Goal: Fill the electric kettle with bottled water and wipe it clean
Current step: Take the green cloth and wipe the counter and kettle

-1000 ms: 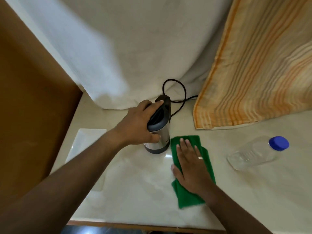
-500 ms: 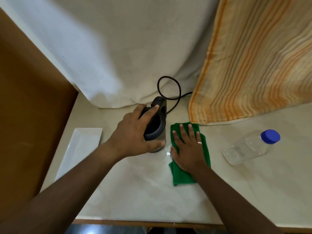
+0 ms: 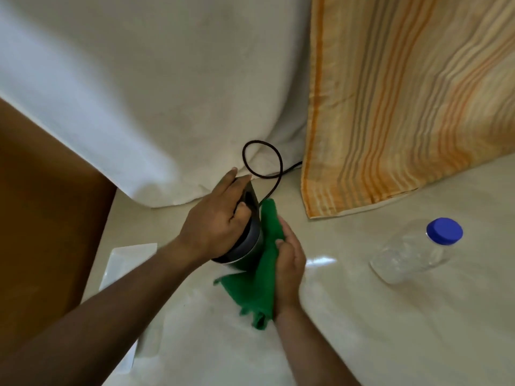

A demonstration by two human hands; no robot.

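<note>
Pale bench (image 3: 362, 316) carries the kettle (image 3: 248, 243); the left hand (image 3: 214, 224) has its fingers closed around its black top, and the right hand (image 3: 288, 260) fingers clamp a green cloth (image 3: 259, 285) against its side. Well right lies the blue-capped bottle (image 3: 415, 252).

Pale glossy countertop (image 3: 362, 330). On it: clear bottle (image 3: 412, 254) lying sideways, white rectangular tray (image 3: 125, 263) at left, black cord (image 3: 267, 174) at rear.

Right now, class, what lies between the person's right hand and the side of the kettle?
The green cloth. The head view shows the right hand pressing it against the kettle, which the left hand grips from above.
</note>
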